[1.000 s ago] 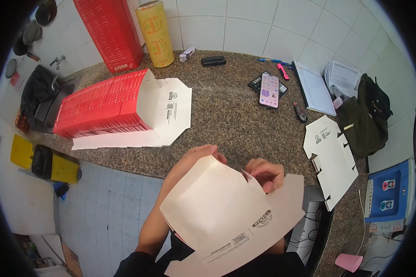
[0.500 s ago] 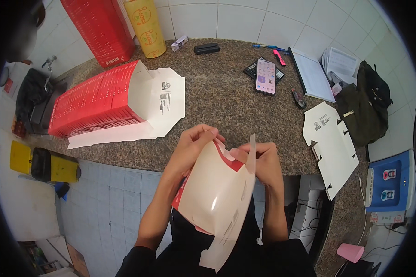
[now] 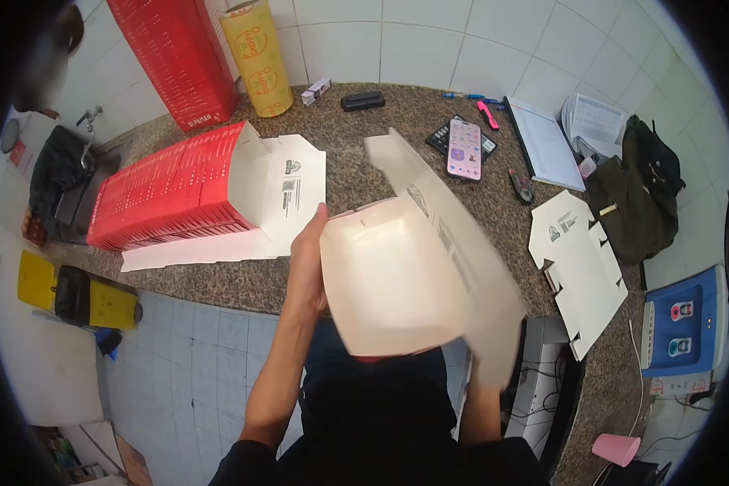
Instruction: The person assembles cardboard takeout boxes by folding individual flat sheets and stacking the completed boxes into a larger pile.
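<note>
A folded cardboard food box (image 3: 393, 275), plain pale inside with a little red outside, is held up in front of me over the counter's near edge. Its open side faces up, and its printed lid flap (image 3: 470, 259) sticks out to the right, blurred by motion. My left hand (image 3: 306, 263) grips the box's left wall, thumb pointing up along it. My right forearm rises behind the flap, which hides the right hand and its fingers. On the left of the counter lies a row of nested red boxes (image 3: 178, 190), the front one with its white lid (image 3: 300, 182) spread out.
Flat white box blanks (image 3: 579, 267) lie at right, beside a dark green bag (image 3: 636, 194). Behind are a phone (image 3: 465, 150) on a calculator, a notebook (image 3: 543, 142), a black case (image 3: 363, 101), a yellow roll (image 3: 259, 69) and a tall red stack (image 3: 174, 61). A pink cup (image 3: 616, 449) stands lower right.
The box has turned from tilted and half-folded to open side up, its corner now formed. Its lid flap has swung up and right. My right hand has gone behind the flap.
</note>
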